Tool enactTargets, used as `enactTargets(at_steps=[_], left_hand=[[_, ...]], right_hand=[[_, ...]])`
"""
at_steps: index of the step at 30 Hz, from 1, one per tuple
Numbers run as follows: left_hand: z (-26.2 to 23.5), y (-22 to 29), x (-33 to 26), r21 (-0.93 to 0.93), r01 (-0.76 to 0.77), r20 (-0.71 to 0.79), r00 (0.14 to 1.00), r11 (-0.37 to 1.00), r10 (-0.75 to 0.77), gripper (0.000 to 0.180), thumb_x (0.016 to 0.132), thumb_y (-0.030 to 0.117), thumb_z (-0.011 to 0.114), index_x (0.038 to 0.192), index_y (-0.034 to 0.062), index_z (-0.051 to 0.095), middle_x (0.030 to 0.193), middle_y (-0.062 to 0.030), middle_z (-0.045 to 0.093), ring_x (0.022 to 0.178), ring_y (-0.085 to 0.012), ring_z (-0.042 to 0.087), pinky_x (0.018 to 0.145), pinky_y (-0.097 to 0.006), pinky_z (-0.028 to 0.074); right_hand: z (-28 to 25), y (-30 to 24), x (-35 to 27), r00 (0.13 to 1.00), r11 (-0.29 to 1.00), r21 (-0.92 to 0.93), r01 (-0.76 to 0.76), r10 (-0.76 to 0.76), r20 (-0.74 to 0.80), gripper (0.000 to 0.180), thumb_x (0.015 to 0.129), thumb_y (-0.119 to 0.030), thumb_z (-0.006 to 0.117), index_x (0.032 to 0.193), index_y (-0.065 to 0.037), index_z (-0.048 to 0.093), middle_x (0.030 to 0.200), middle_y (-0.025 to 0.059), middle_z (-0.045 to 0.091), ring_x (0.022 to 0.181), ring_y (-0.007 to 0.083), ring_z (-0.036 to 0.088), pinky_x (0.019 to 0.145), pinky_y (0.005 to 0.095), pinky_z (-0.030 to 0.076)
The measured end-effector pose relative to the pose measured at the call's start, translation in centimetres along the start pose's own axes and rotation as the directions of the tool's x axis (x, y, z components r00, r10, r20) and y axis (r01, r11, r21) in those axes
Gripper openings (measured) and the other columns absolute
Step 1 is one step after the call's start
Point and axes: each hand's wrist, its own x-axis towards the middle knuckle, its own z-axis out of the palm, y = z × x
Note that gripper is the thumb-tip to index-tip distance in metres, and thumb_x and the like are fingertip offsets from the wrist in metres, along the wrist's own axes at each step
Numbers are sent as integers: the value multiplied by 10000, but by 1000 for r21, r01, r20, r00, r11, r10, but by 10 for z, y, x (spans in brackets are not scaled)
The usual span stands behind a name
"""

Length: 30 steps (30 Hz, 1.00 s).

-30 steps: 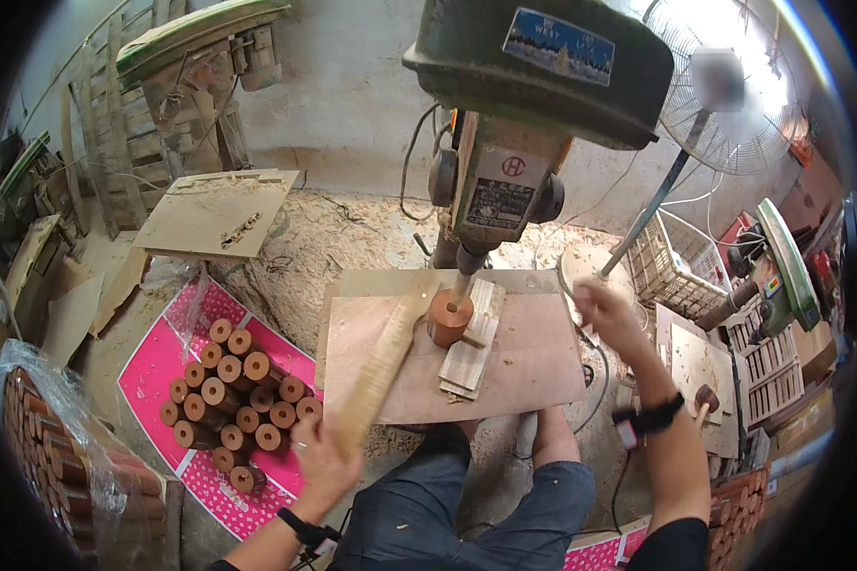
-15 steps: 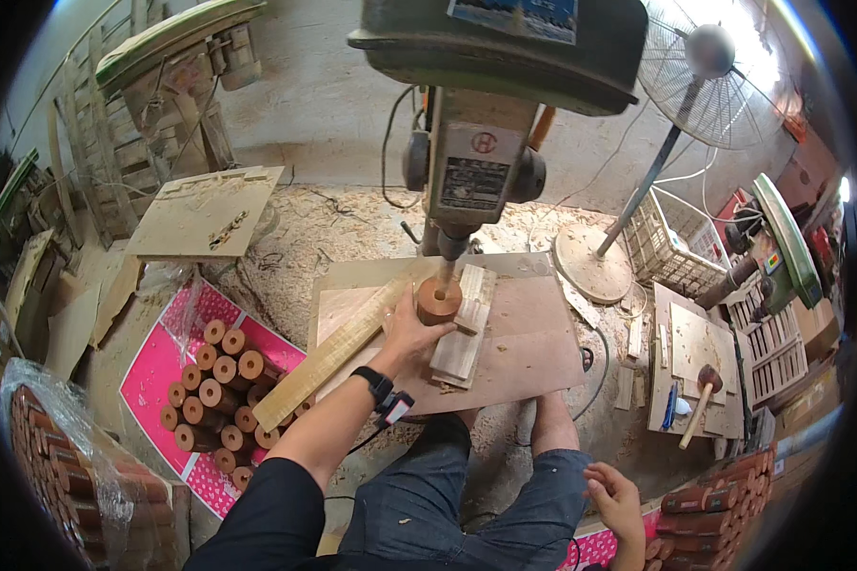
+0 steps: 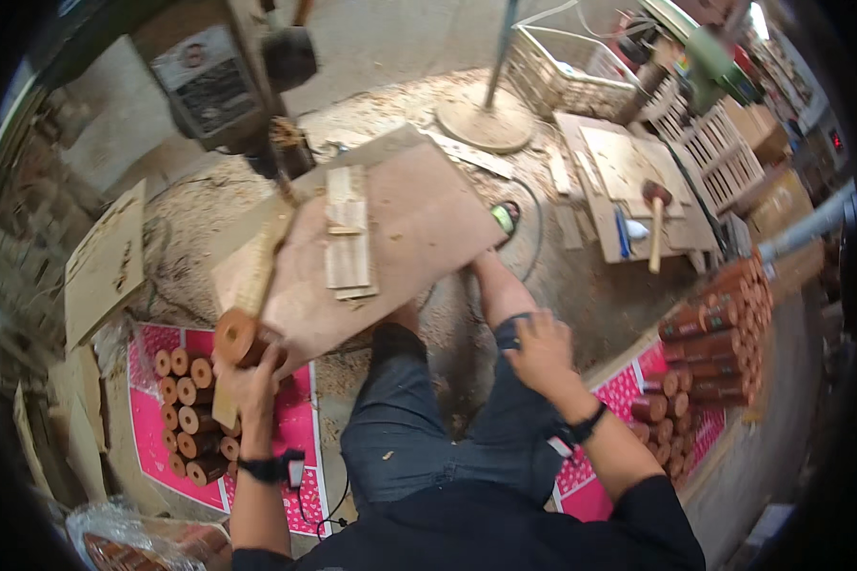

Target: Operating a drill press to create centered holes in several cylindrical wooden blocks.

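Note:
My left hand (image 3: 255, 379) grips a short reddish-brown wooden cylinder (image 3: 235, 335) with a hole in its end. It holds the cylinder over the left side of the work board, beside a long pale wooden strip (image 3: 265, 266). Just beyond my hand, many bored cylinders (image 3: 198, 419) are stacked on a pink patterned sheet (image 3: 302, 409). My right hand (image 3: 546, 357) is at my right thigh with its fingers spread, holding nothing. On the board (image 3: 419, 205) lie pale wooden pieces (image 3: 349, 233). The drill press (image 3: 209, 81) stands at the upper left, blurred.
A wooden mallet (image 3: 655, 224) lies on boards at the right, beside a blue tool (image 3: 623, 231). Reddish-brown cylinders (image 3: 700, 328) are piled at the right edge. A white crate (image 3: 567, 81) and a round stand base (image 3: 486, 122) stand at the back amid wood shavings.
My left hand has carried the cylinder from under the drill to the left, toward the stack. The view has swung right. My right hand has come up onto my thigh.

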Motion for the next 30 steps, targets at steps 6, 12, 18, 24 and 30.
enactTargets(at_steps=[6, 12, 18, 24, 30], left_hand=[[-38, 24, -83, 178, 42, 56, 997, 983, -53, 753, 716, 3, 791, 1354, 21, 392, 1251, -112, 520, 1104, -220, 561, 955, -345, 471], [6, 40, -118, 520, -360, 439, 891, 775, 119, 787, 535, 171, 870, 1207, 3, 495, 1117, -170, 537, 1029, -338, 519, 911, -428, 419], [125, 69, -159, 8, -553, 918, 335, 833, 214, 866, 549, 284, 891, 1249, -11, 475, 1133, -194, 534, 987, -362, 500, 864, -439, 407], [95, -14, -142, -250, -898, 951, -299, 362, -85, 751, 676, 275, 805, 1340, 117, 493, 1288, -259, 485, 1151, -450, 458, 988, -525, 373], [67, -59, -70, 716, -614, 680, 721, 333, -134, 570, 782, 97, 665, 1322, 22, 500, 1317, -279, 474, 1177, -455, 468, 1017, -467, 380]], right_hand=[[41, -76, 12, 494, 482, 720, -500, -525, 693, 495, 902, -451, 590, 1268, -119, 612, 1179, 175, 648, 1088, 269, 625, 924, 410, 481], [-46, -81, -6, 925, 246, 950, 193, -370, -92, 722, 843, -371, 721, 1411, -63, 397, 1373, 186, 453, 1137, 242, 550, 929, 372, 484], [-117, -44, -85, 964, 656, 706, 267, -195, -183, 747, 724, -379, 756, 1350, -102, 459, 1175, 188, 511, 1113, 362, 534, 899, 411, 484], [-75, 90, -161, 740, 743, 565, -358, 595, -314, 667, 703, -358, 781, 1230, -80, 482, 1124, 152, 555, 1031, 346, 579, 868, 425, 508], [54, 156, -267, 416, 331, 376, -866, 893, 172, 843, 637, -392, 823, 1322, -120, 414, 1212, 217, 501, 1118, 395, 539, 939, 456, 478]])
